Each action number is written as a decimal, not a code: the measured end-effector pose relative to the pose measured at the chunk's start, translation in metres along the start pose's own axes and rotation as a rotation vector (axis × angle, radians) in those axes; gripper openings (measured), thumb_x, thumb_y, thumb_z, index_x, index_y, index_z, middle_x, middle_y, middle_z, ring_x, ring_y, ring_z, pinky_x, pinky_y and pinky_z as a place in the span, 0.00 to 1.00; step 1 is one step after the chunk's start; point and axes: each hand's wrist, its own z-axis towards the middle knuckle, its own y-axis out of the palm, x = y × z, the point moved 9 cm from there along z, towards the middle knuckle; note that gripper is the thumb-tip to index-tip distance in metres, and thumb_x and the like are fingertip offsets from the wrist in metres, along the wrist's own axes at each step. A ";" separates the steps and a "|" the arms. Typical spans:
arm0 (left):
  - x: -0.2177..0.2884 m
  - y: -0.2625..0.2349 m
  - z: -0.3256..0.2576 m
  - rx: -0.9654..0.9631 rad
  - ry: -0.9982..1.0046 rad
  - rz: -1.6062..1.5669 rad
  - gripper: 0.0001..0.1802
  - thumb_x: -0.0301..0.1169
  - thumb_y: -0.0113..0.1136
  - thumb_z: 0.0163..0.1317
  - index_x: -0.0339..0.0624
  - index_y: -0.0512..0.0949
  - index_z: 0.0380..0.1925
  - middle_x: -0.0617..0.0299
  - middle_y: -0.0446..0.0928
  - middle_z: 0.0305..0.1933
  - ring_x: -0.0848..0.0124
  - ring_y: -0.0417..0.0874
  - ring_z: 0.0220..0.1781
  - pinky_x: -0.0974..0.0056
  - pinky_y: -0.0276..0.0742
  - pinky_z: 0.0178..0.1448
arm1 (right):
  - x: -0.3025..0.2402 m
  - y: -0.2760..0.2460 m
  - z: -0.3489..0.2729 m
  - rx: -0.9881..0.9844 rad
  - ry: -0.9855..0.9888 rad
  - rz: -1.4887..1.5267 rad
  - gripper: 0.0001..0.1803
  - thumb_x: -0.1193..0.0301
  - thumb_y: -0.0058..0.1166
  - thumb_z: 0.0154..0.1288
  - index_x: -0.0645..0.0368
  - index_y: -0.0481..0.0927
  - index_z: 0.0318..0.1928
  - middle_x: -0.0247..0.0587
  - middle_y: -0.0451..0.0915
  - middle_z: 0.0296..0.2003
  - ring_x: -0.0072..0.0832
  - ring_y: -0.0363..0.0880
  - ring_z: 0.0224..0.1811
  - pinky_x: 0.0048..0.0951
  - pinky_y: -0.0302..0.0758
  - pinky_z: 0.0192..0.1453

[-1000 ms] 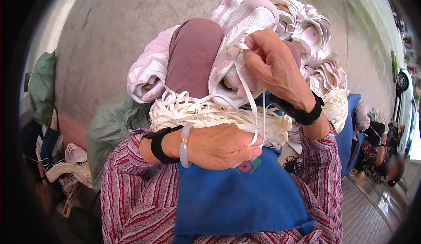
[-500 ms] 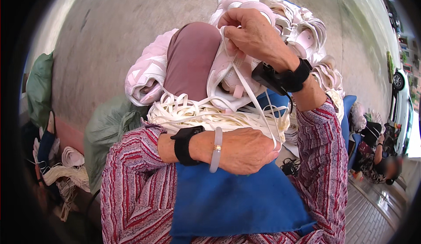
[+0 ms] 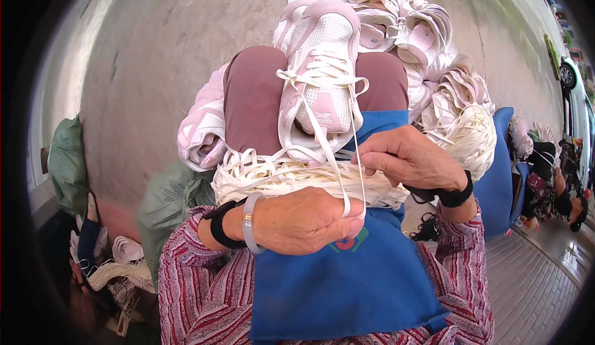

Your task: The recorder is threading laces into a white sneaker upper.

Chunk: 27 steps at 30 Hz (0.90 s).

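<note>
A pink-and-white mesh sneaker upper point(image 3: 323, 85) lies between my knees, laced across its front. From its eyelets two strands of a flat white shoelace point(image 3: 328, 150) run down toward me. My left hand point(image 3: 304, 221) is closed, pinching both strands between thumb and forefinger. Curled beside the right strand, my right hand point(image 3: 412, 159) has its fingertips closed against the lace. A thick bundle of white laces point(image 3: 273, 181) lies across my lap, just beyond my left hand and under the near end of the upper.
Stacked uppers point(image 3: 427, 38) stand beyond my right knee, near another bundle of laces point(image 3: 468, 137). A rolled upper point(image 3: 203, 128) rests by my left knee. Green sacks point(image 3: 167, 199) are at the left. A blue apron point(image 3: 334, 295) covers my lap. Another person point(image 3: 555, 190) sits far right.
My right hand has come down from above the upper toward my left hand. The upper now shows fully, with both lace strands drawn toward me. My left hand stays closed on the lace.
</note>
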 end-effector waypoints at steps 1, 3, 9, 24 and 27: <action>-0.002 0.005 0.005 -0.030 -0.026 0.027 0.20 0.43 0.38 0.74 0.41 0.73 0.33 0.59 0.72 0.26 0.63 0.74 0.30 0.62 0.70 0.40 | -0.002 0.012 0.003 -0.012 -0.040 0.041 0.12 0.68 0.47 0.70 0.63 0.80 0.42 0.31 0.74 0.21 0.17 0.68 0.16 0.21 0.67 0.20; -0.012 0.011 0.011 -0.070 -0.073 0.060 0.20 0.42 0.38 0.74 0.41 0.74 0.33 0.58 0.72 0.28 0.62 0.75 0.32 0.62 0.70 0.42 | 0.007 0.023 0.012 -0.019 -0.041 0.160 0.14 0.69 0.45 0.72 0.59 0.79 0.51 0.30 0.79 0.27 0.13 0.70 0.20 0.17 0.66 0.22; -0.015 -0.009 0.014 0.124 -0.103 0.067 0.20 0.42 0.39 0.73 0.37 0.72 0.33 0.50 0.74 0.29 0.53 0.77 0.33 0.54 0.71 0.41 | -0.006 0.025 0.027 -0.065 -0.157 0.771 0.18 0.64 0.42 0.74 0.65 0.76 0.53 0.30 0.79 0.28 0.09 0.62 0.16 0.14 0.58 0.18; -0.022 -0.155 -0.022 0.894 -0.196 0.342 0.09 0.32 0.54 0.67 0.36 0.73 0.38 0.64 0.73 0.24 0.81 0.71 0.21 0.73 0.68 0.25 | -0.008 0.030 0.019 -0.152 -0.208 0.688 0.16 0.64 0.47 0.71 0.61 0.81 0.49 0.23 0.71 0.23 0.09 0.65 0.25 0.15 0.62 0.26; -0.026 -0.169 -0.021 0.917 -0.146 0.236 0.08 0.30 0.53 0.67 0.35 0.73 0.37 0.64 0.74 0.25 0.81 0.73 0.20 0.73 0.69 0.25 | -0.001 0.027 0.021 -0.150 -0.213 0.645 0.16 0.64 0.47 0.71 0.61 0.80 0.50 0.23 0.70 0.23 0.09 0.64 0.25 0.15 0.62 0.26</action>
